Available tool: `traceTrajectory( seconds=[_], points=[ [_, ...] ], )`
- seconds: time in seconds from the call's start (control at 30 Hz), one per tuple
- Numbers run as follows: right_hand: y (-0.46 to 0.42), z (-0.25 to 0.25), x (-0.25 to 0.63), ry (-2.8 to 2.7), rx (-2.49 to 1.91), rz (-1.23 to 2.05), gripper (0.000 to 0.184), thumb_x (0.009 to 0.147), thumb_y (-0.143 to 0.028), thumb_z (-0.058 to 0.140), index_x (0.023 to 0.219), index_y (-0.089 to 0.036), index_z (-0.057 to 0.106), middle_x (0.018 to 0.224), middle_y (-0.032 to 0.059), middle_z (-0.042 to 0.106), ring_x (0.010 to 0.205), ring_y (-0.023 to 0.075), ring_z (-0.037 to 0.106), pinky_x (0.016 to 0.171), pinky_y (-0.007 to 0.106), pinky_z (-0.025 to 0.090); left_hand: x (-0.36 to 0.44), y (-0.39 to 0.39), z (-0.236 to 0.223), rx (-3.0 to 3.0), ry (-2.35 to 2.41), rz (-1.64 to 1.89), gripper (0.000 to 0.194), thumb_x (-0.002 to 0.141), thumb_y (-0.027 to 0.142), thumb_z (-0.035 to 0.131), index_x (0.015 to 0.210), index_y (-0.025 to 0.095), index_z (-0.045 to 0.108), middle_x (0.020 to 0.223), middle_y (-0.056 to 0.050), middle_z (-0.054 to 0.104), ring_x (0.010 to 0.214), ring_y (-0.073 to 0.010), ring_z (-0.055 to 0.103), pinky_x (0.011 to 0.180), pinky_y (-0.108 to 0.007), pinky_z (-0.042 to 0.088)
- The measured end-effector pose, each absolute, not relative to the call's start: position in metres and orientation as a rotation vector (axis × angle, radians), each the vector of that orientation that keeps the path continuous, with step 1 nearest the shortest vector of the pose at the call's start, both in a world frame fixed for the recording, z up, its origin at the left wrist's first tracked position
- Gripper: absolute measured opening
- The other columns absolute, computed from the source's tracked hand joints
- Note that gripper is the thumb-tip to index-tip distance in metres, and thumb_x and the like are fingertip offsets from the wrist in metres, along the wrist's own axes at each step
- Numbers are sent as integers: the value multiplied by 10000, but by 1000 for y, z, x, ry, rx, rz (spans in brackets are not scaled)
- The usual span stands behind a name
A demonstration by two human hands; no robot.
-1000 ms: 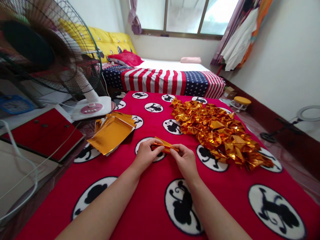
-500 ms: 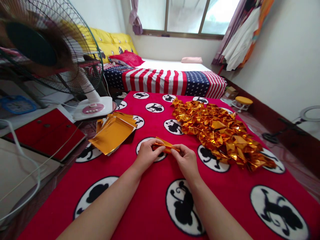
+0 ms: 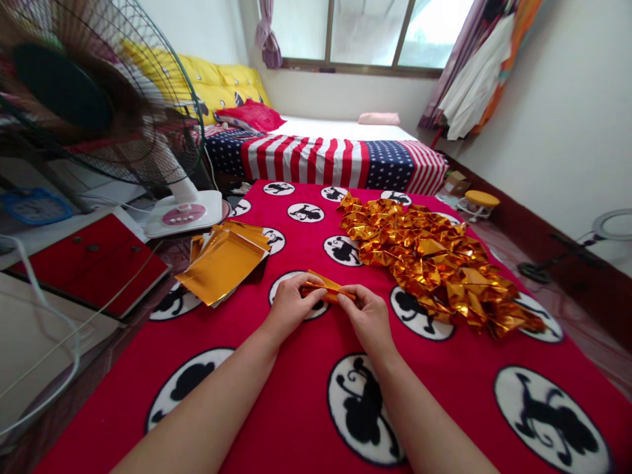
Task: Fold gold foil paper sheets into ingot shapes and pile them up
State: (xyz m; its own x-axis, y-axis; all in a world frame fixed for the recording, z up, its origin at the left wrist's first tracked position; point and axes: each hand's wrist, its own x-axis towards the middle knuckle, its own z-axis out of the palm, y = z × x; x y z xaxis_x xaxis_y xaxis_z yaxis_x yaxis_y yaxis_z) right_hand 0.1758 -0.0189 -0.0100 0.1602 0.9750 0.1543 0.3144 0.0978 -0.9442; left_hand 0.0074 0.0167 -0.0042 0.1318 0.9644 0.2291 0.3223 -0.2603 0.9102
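A sheet of gold foil paper (image 3: 330,288), partly folded into a narrow strip, is held just over the red cloth (image 3: 291,355) with its white circles and black figures. My left hand (image 3: 296,299) pinches its left end between thumb and fingers. At the right end, my right hand (image 3: 364,308) grips it the same way. To the left lies a loose stack of flat gold foil sheets (image 3: 224,263). On the right spreads a heap of folded, shiny gold foil pieces (image 3: 429,257).
An electric fan (image 3: 182,197) stands at the left by a red-fronted cabinet (image 3: 93,257). Behind the cloth is a bed with a flag-patterned cover (image 3: 316,158). A yellow stool (image 3: 481,199) and a ring light on a stand (image 3: 612,225) are at the right.
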Motion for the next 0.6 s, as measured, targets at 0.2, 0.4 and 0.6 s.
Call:
traceTrajectory(
  seconds=[0.2,0.4,0.6],
  points=[
    [-19,-9,176,-1345,-1425,799,211,801,-377,652,856,-188,729,769,53,732,644,187,630,609,272,475,7,17,-4,1706,1246,1148,142,770,286,693,846,168,713,834,-44,742,732,-171,692,661,-242,544],
    [-19,-10,176,-1341,-1416,804,214,805,-382,646,864,-194,728,773,55,734,662,195,640,621,278,485,7,16,-4,1715,1245,1150,130,770,277,691,842,171,714,830,-42,743,733,-171,694,673,-247,552],
    [-19,-10,176,-1340,-1424,808,202,809,-367,640,876,-197,727,788,56,737,672,199,645,629,284,489,7,17,-7,1704,1241,1162,148,764,291,702,848,169,714,835,-47,746,737,-175,698,664,-249,556]
  ],
)
